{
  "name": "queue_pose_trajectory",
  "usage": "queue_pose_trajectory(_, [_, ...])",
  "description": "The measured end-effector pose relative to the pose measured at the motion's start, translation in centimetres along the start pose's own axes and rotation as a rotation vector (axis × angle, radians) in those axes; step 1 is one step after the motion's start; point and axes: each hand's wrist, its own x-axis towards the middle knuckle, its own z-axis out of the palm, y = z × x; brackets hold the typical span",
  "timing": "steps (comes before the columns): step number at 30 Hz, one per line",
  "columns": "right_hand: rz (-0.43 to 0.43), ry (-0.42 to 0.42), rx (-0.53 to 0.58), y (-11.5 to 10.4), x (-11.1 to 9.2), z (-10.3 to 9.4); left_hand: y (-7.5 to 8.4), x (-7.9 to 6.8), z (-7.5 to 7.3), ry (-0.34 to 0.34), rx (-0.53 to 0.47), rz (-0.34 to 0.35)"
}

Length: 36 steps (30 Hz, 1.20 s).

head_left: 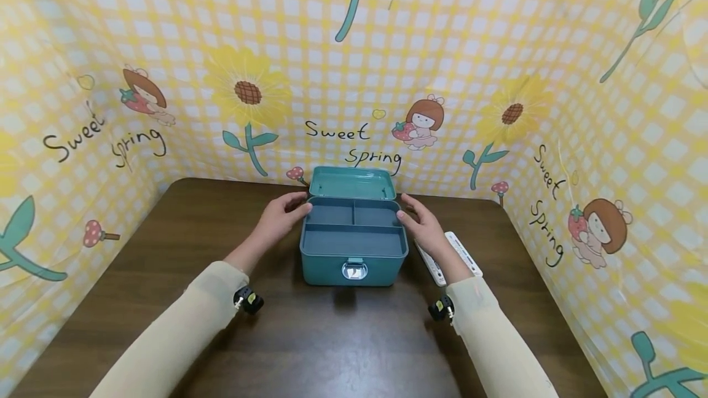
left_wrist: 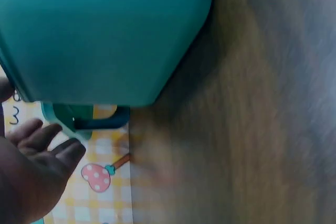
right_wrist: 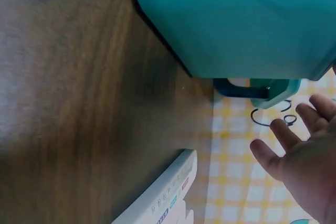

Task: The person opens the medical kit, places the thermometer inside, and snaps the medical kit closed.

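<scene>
A teal storage box [head_left: 354, 270] stands on the table with its lid [head_left: 353, 182] tipped back. Inside it sits a grey-blue divided tray [head_left: 354, 241], with two small compartments behind one long one. My left hand [head_left: 281, 216] is at the box's left rear corner, thumb tip at the rim. At the opposite corner is my right hand [head_left: 423, 226], its thumb likewise at the rim. Both wrist views show loosely spread fingers beside the box walls, holding nothing. A dark handle [left_wrist: 102, 123] shows behind the box in the left wrist view.
Two long white printed packages lie right of the box; the outer package [head_left: 463, 254] is partly under my right forearm. The brown wooden table [head_left: 343, 355] ends at a yellow checked cloth [head_left: 343, 78] hung along the back and sides.
</scene>
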Motion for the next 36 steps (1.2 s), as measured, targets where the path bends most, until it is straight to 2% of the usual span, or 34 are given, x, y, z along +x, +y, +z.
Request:
queue_pose_trajectory(4, [-0.055, 0.038, -0.063, 0.0, -1.1, 0.1, -0.2, -1.5, 0.2, 0.046, -0.033, 0.004])
queue_pose_trajectory(9, [-0.133, 0.022, -0.056, 0.2, -3.5, 0.0, 0.3, -4.3, 0.3, 0.018, -0.035, 0.032])
queue_pose_trajectory(13, [-0.190, 0.039, -0.046, 0.1, -5.7, -0.3, 0.8, -6.6, 0.5, -0.018, 0.025, 0.040])
queue_pose_trajectory(17, [-0.235, 0.065, -0.137, 0.1, -7.5, -0.8, 1.2, -8.1, 0.8, -0.025, 0.088, 0.020])
queue_pose_trajectory(22, [-0.280, 0.066, -0.324, 0.2, -9.3, -1.7, 1.3, -8.8, 1.7, -0.013, 0.146, -0.007])
queue_pose_trajectory(29, [-0.338, 0.056, -0.551, 0.9, -11.9, -2.5, 1.9, -9.4, 3.2, 0.010, 0.104, 0.032])
queue_pose_trajectory(32, [-0.366, 0.066, -0.609, 1.1, -12.7, -2.8, 2.0, -9.7, 3.6, 0.015, 0.103, 0.052])
queue_pose_trajectory(36, [-0.424, 0.087, -0.645, 1.4, -13.5, -3.6, 1.9, -10.1, 3.7, 0.044, 0.090, 0.046])
